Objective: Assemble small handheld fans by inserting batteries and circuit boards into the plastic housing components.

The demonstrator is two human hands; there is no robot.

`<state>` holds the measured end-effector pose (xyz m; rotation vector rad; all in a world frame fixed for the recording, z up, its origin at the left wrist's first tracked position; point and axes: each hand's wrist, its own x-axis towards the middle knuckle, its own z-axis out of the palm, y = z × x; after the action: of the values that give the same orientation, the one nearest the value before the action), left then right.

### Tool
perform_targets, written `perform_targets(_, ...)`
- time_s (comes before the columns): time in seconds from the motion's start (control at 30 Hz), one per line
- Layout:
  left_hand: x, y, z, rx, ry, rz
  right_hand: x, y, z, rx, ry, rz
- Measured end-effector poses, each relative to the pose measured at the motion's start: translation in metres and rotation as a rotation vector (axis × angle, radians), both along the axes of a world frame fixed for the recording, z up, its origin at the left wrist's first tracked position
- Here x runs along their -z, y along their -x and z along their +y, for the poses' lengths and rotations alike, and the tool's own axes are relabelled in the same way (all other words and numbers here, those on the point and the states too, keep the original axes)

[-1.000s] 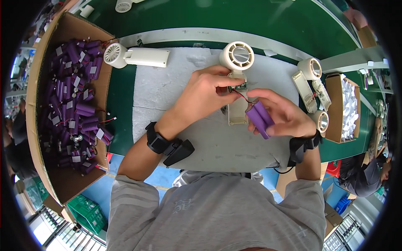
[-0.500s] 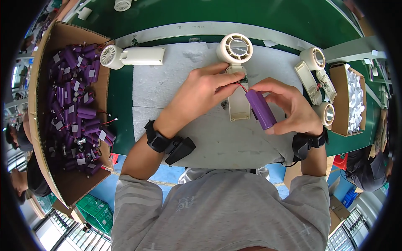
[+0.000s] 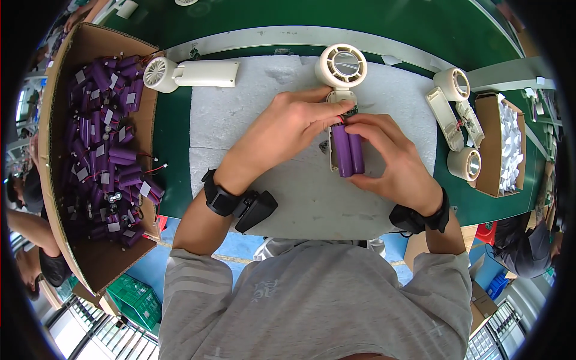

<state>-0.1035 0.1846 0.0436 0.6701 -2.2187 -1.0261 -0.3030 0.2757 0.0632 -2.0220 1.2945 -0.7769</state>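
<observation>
A cream handheld fan [image 3: 341, 66] lies with its handle open toward me on the pale foam mat. At the top of the handle, just below the fan head, my left hand [image 3: 287, 127] pinches with thumb and forefinger by the red wires and a small circuit board. My right hand [image 3: 396, 157] grips a purple two-cell battery pack [image 3: 343, 151] between thumb and fingers. The pack lies lengthwise over the handle; whether it is fully seated inside, I cannot tell. The handle's lower part is mostly hidden beneath it.
On the left stands a cardboard box [image 3: 108, 264] of purple battery packs. Another cream fan [image 3: 204, 74] lies at the mat's far left. More fan parts [image 3: 444, 120] sit on the right, beside a small carton [image 3: 489, 147] of white pieces. People are at both sides.
The battery pack has moved left from beside the handle to over it, turned in line with it. My right hand moved with it; my left hand stays near the wires.
</observation>
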Motion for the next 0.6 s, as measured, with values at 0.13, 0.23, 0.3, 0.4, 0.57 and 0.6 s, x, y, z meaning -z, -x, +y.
perform_targets(0.13,0.0007,-0.0019,-0.0013,0.017,0.017,-0.040,-0.0013,-0.0020,0.0056,0.020,0.026,0.017)
perform_targets(0.23,0.0008,-0.0020,-0.0021,0.024,0.030,-0.031,0.0011,-0.0022,0.0078,0.013,0.022,0.035)
perform_targets(0.3,0.0004,-0.0026,-0.0022,0.027,0.036,-0.027,0.0015,-0.0027,0.0081,0.013,0.042,0.043)
perform_targets(0.4,-0.0012,-0.0037,-0.0020,0.022,0.057,-0.059,0.0020,-0.0031,0.0081,0.013,0.083,0.061)
perform_targets(0.57,-0.0010,-0.0030,-0.0021,0.025,0.059,-0.052,0.0035,-0.0031,0.0081,0.018,0.099,0.094)
perform_targets(0.6,-0.0004,-0.0028,-0.0026,0.024,0.073,-0.050,0.0041,-0.0035,0.0086,0.021,0.113,0.104)
